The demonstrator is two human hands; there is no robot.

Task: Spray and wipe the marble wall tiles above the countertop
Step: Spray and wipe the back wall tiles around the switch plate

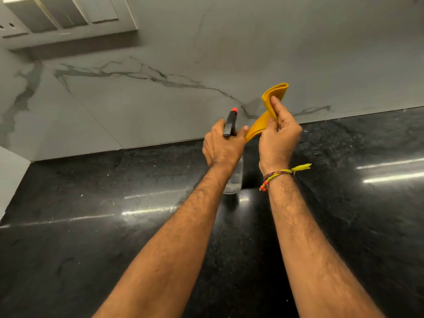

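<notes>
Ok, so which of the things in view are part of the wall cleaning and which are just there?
Part of the job:
spray bottle, gripped by the left hand
yellow cloth, held by the right hand
marble wall tiles

Just there:
black countertop
switch plate on the wall
thread bracelet on the right wrist

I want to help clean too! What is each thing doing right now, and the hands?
spray bottle: upright, held off the countertop by left hand.
yellow cloth: folded, pinched in right hand, off the wall.
marble wall tiles: no visible spray.
black countertop: glossy, reflecting lights.
thread bracelet: tied round right wrist.
</notes>
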